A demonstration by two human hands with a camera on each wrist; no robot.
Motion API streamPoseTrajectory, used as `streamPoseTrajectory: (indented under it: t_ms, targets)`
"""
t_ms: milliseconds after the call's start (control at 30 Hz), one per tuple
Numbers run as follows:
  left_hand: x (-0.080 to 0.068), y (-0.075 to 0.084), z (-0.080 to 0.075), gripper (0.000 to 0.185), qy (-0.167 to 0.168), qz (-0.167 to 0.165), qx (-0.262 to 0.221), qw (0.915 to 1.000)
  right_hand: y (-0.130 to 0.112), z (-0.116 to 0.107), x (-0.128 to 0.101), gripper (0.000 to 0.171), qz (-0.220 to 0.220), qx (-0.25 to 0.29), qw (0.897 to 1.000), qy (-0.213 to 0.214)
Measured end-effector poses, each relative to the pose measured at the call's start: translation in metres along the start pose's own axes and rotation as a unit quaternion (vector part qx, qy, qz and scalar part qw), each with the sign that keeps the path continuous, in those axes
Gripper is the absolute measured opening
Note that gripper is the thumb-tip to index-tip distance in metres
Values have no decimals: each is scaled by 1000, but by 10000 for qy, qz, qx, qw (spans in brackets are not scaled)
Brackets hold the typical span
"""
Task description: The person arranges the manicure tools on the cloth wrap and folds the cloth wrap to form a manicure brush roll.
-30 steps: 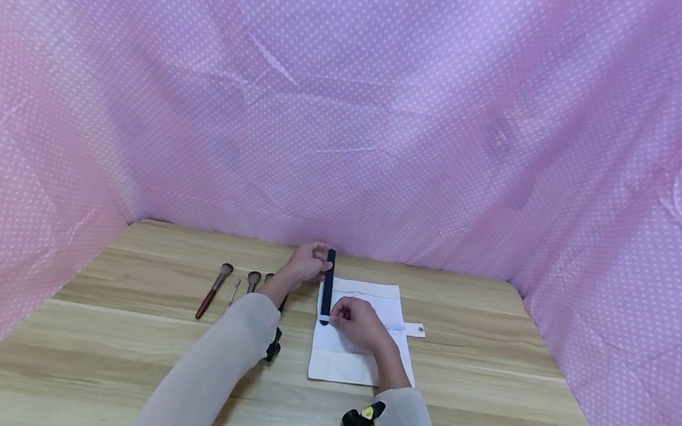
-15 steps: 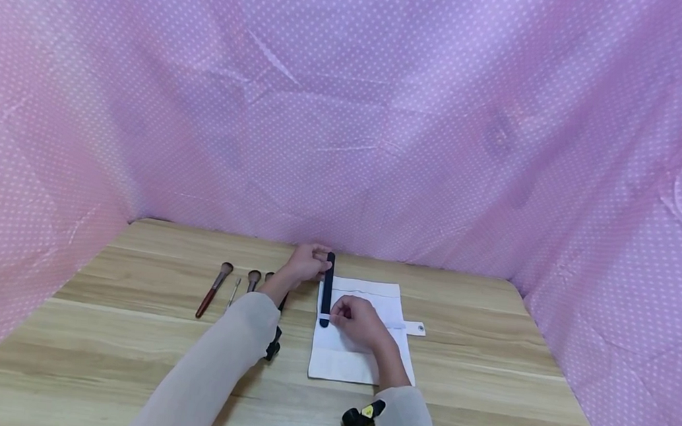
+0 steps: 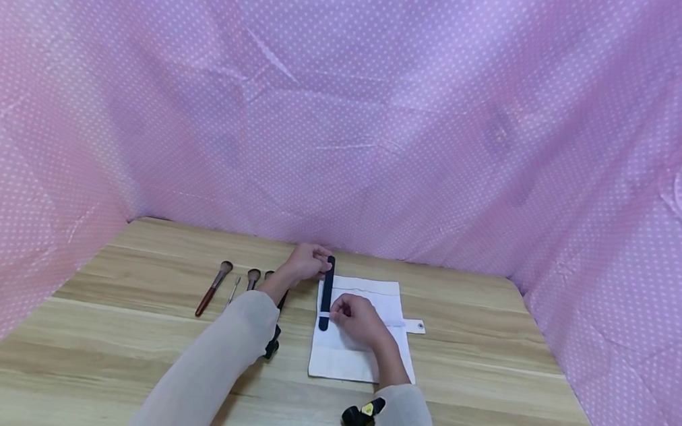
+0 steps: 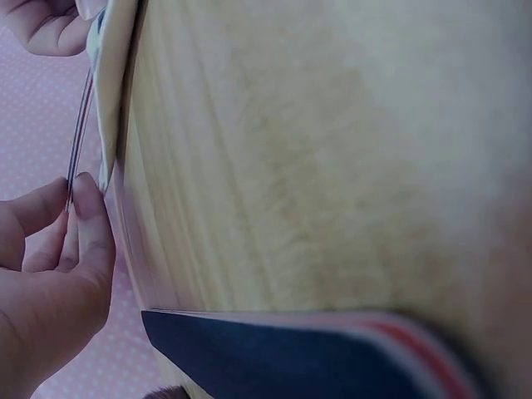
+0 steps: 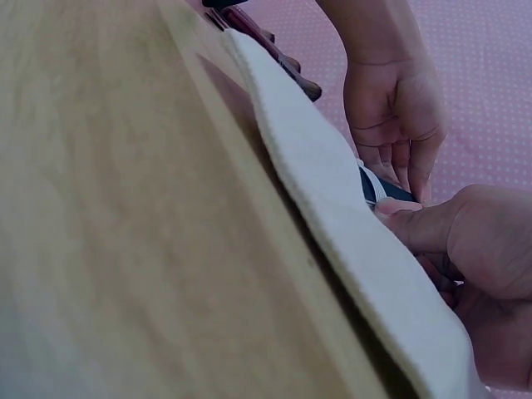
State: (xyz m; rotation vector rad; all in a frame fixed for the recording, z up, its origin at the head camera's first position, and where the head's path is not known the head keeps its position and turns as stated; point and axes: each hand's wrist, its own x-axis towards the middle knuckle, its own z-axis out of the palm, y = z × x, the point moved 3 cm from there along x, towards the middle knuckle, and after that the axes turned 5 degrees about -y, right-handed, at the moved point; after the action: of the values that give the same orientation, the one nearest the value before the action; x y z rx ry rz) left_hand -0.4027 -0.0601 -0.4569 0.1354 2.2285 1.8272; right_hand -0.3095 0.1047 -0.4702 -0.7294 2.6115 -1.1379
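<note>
A long black nail file (image 3: pixel 327 293) lies along the left side of a white cloth roll-up pouch (image 3: pixel 358 370). Its near end passes under the pouch's white elastic band (image 3: pixel 324 314). My left hand (image 3: pixel 309 262) pinches the far end between thumb and fingers; in the left wrist view the nail file (image 4: pixel 81 125) appears edge-on as thin layers. Just right of the file, my right hand (image 3: pixel 359 319) pinches the band. In the right wrist view the band (image 5: pixel 376 183) loops over the dark file beside my right thumb.
Left of the pouch lie a red-handled makeup brush (image 3: pixel 214 288), a thin metal tool (image 3: pixel 233 289) and more brushes (image 3: pixel 253 278), partly behind my left arm. Another dark file with a red edge (image 4: pixel 274 357) shows in the left wrist view. Pink dotted cloth (image 3: pixel 344 173) surrounds the table.
The nail file has slid slightly toward me, so more of its near end sticks out past the band. Both hands stay almost where they were.
</note>
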Motion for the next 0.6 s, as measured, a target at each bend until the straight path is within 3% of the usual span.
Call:
streamPoseTrajectory:
  t_ms: [600]
  targets:
    - [-3, 0, -3, 20, 14, 78, 268, 9996, -1, 0, 1, 8, 113, 59, 9999, 18]
